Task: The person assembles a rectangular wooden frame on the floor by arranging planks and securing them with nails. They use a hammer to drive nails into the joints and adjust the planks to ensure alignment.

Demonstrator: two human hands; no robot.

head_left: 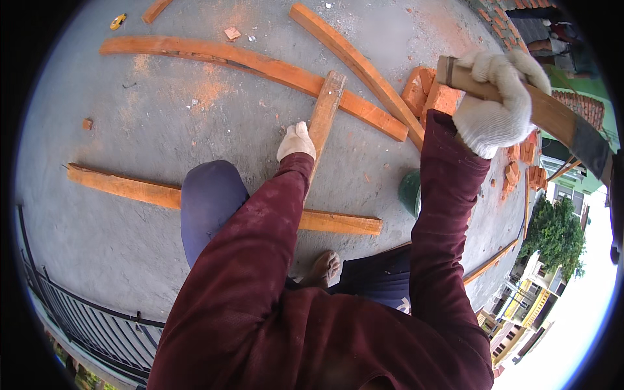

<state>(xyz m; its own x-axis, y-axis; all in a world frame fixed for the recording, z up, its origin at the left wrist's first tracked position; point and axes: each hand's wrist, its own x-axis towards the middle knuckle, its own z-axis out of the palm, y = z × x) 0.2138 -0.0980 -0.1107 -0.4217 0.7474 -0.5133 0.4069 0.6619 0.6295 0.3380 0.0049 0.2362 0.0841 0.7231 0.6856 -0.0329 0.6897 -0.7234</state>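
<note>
My left hand [296,141], in a white knit glove, is closed on the edge of a short wooden board [327,104]. That board lies across a long orange-brown beam [247,62] on the far side and runs back toward a nearer beam [123,185]. A small bright spot shows near the board's far end; I cannot tell what it is. Raised at the right, my gloved right hand [497,97] wraps round the wooden handle of a hammer [560,116]. Its dark metal end reaches the picture's right rim, where the head is only partly visible.
Another beam [357,62] slants beyond the board, near red bricks [443,99]. A green bucket [409,192] stands by my right sleeve. A yellow tape measure [117,22] lies far left on the concrete floor [149,260]. A black railing [97,318] borders the near left. People [552,45] are at far right.
</note>
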